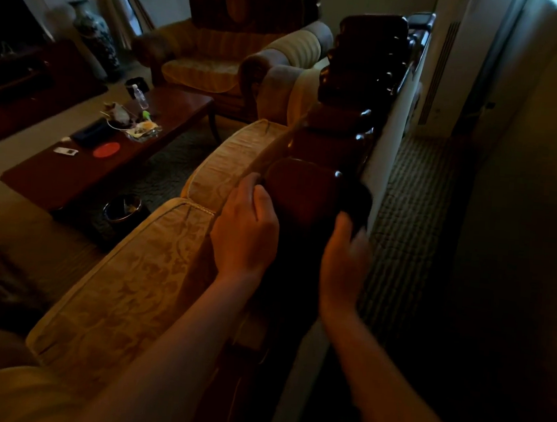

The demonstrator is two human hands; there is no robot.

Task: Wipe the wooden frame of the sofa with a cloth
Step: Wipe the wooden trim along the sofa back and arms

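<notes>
At far left a dark blue-and-white vase (95,35) stands on the floor, and nearer lies a low wooden surface (71,172) carrying a clear bottle (141,96), a red disc (106,149) and other small clutter too dim to name; a round bin (121,209) sits on the carpet just beside its near corner. Beyond it is a striped armchair (216,60). The pale patterned back cushions (137,266) of the sofa come next, lying against the wooden frame (342,115), a dark glossy carved rail whose long axis runs from the lower middle up and away toward the upper right. The left hand (247,226) rests on the frame's cushion side, fingers curled over the edge of a rounded carved panel. Further right, the right hand (343,260), slightly blurred, grips a dark cloth (359,201) bunched against the frame's top outer edge, the cloth touching the wood just beside the sofa's white back. Right of that a striped carpet (412,205) fades into deep shadow
</notes>
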